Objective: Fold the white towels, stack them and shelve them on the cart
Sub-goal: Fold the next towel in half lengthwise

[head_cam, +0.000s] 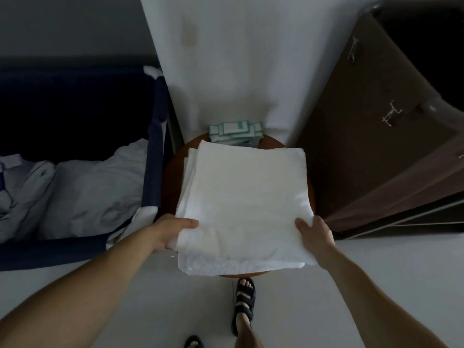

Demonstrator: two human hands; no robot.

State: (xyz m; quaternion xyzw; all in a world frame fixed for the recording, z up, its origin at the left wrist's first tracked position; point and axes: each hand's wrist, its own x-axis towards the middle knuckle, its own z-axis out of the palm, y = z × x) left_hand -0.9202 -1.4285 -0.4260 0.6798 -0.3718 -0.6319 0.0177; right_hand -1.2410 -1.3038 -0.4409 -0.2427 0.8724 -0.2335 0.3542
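Folded white towels (244, 202) stacked on round brown wooden table (173, 172); left hand (170, 231) and right hand (315, 234) grip stack's near corners, thumbs on top. Cart possibly dark-blue frame (155, 146) alongside.

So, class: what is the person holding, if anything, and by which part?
The stack of folded white towels: the left hand grips its near left edge, the right hand its near right edge.

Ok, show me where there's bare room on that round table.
Hardly any. The towel stack covers most of the round table, with packets crowding the far edge. Only a thin crescent is bare on the left, beside the blue bin, and a sliver on the right.
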